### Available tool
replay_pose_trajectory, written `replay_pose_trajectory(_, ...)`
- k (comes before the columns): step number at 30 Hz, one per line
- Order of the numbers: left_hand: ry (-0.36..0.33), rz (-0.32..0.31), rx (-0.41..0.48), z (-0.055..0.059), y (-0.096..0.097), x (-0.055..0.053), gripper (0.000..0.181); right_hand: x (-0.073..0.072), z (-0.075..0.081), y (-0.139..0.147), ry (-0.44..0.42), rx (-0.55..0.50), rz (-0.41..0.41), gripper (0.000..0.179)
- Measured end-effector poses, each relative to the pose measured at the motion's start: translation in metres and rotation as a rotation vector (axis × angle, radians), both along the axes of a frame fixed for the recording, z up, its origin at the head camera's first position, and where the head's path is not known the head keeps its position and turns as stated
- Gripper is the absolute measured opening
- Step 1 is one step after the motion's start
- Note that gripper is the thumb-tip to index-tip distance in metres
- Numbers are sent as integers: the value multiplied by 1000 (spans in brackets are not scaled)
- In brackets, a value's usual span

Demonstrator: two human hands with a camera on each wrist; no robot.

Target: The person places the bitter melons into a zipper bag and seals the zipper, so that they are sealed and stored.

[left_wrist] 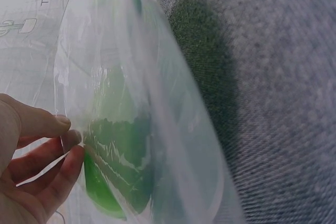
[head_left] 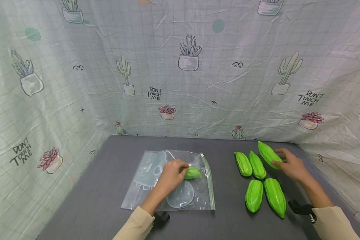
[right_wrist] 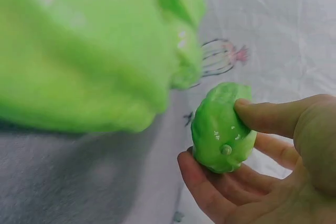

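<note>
My left hand (head_left: 171,175) is over a clear zip-top plastic bag (head_left: 202,200) lying on the table. In the left wrist view, thumb and fingertips pinch the bag's film (left_wrist: 152,77). A bright green bitter gourd (head_left: 193,173) shows through the film beside those fingers. At the right, my right hand (head_left: 294,166) grips another bitter gourd (head_left: 267,154), thumb on one side and fingers on the other. Its blunt end with a small stem stub (right_wrist: 226,150) faces the right wrist camera. Several more ridged, pointed gourds (head_left: 254,196) lie nearby on the table.
The grey table (head_left: 99,186) meets a curtain (head_left: 156,66) printed with cacti at the back and sides. White printed shapes (head_left: 151,170) mark the bag's left part, and its zip strip (head_left: 209,183) runs along the right edge. A dark strap device is on each wrist.
</note>
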State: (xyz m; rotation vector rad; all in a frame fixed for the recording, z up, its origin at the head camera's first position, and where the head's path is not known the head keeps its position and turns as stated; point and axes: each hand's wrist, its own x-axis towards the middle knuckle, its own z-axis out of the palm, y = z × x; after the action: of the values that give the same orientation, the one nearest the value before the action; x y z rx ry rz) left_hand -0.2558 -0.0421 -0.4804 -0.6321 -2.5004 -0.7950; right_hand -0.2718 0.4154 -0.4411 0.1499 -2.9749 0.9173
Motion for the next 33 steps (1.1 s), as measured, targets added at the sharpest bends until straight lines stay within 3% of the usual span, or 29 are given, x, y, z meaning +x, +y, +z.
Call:
replay_pose_trajectory(8,4,1,-4,0,0,0,10,12,21,-28,23,-24,89,57)
replay_pose_trajectory(14,-4,3,0,0,0,0,10,20,28,-51,90,-15,185,48)
replay_pose_trajectory(20,-16,6,1,1,0,1,10,27,29,-75,122,-44,284,44)
replay_pose_trajectory(33,-18,5,4,4,0,3,10,32,16,-115,70,-149,426,43)
